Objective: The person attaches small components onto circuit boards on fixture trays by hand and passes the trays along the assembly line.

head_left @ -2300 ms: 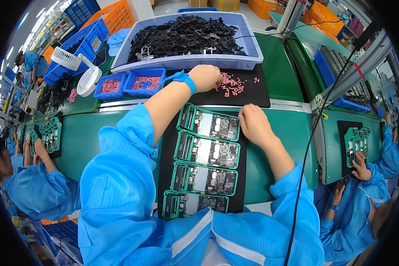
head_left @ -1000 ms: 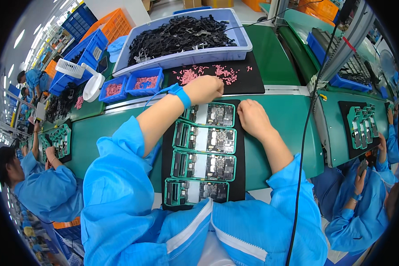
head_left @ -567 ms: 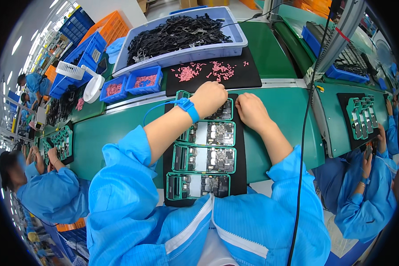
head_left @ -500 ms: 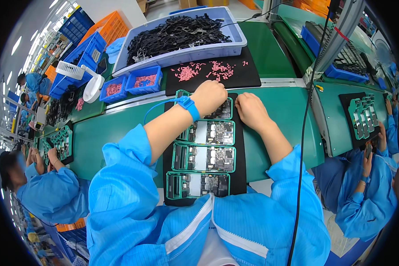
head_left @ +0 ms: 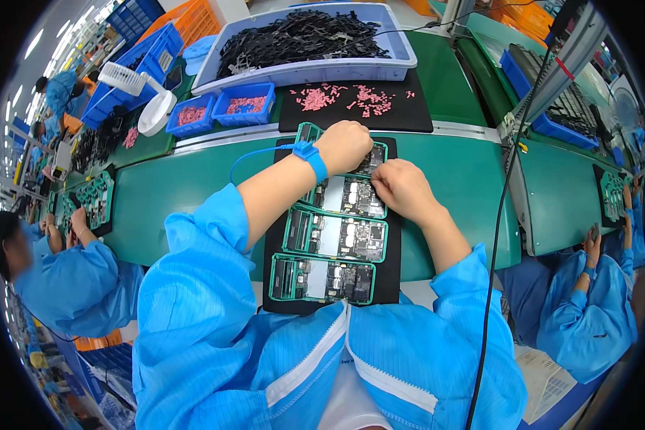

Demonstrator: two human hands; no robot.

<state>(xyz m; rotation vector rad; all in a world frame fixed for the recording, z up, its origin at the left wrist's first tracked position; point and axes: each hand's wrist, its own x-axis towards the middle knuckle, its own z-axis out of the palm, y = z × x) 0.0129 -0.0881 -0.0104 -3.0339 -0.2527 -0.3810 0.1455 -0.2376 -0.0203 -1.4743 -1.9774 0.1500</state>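
Four-sided green trays holding phone circuit boards stand in a column on a black mat (head_left: 392,276). My left hand (head_left: 345,145), wearing a blue wrist strap (head_left: 310,159), is closed over the farthest tray (head_left: 377,159) and hides part of it. My right hand (head_left: 405,190) is closed too, its pinched fingertips at the right side of the second tray (head_left: 355,195). Whatever either hand pinches is hidden or too small to name. Nearer me lie a third tray (head_left: 333,235) and the nearest tray (head_left: 322,278), both untouched.
Small pink pieces (head_left: 371,100) lie scattered on another black mat (head_left: 408,118). Two blue bins (head_left: 247,118) hold more. A large pale-blue tub (head_left: 322,72) of black parts stands behind. A white fan (head_left: 154,111) is at left; a black cable (head_left: 496,236) hangs at right. Co-workers sit on both sides.
My right hand has come inward, from beside the farthest tray to the second tray's right side. My left hand stays over the farthest tray. The whole view has shifted slightly.
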